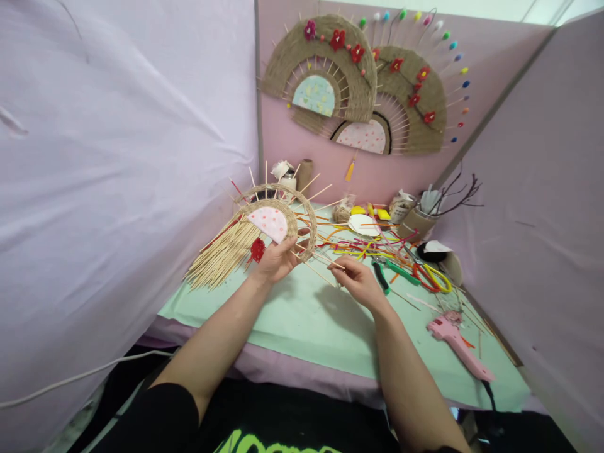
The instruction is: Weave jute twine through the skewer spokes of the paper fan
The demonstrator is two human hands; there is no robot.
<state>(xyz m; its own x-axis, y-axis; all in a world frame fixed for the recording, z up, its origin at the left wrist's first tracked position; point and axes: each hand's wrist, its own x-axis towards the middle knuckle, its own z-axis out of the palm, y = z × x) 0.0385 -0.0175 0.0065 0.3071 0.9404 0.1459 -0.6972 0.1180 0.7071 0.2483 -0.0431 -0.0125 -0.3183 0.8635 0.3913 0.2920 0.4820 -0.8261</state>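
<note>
My left hand [278,259] is closed on the lower right part of a half-round fan frame [312,217], holding it tilted above the table. The frame has thin wooden sticks fanning outward, two arcs wound with twine, and a pink dotted half-circle [268,223] at its centre. To the right, my right hand [355,277] pinches the end of a wooden stick [328,259] that reaches toward the frame's lower edge. Whether that stick is fixed to the frame I cannot tell. A red flower-like piece [257,250] shows just left of my left hand.
A pile of wooden sticks [219,255] lies on the left. Green-handled pliers [401,272], yellow-and-orange scissors [436,279], coloured stems and a pink glue gun [455,346] are on the right. Behind stand a twine ball [341,214] and a brown pot [418,223]. Finished fans [325,69] hang on the back wall.
</note>
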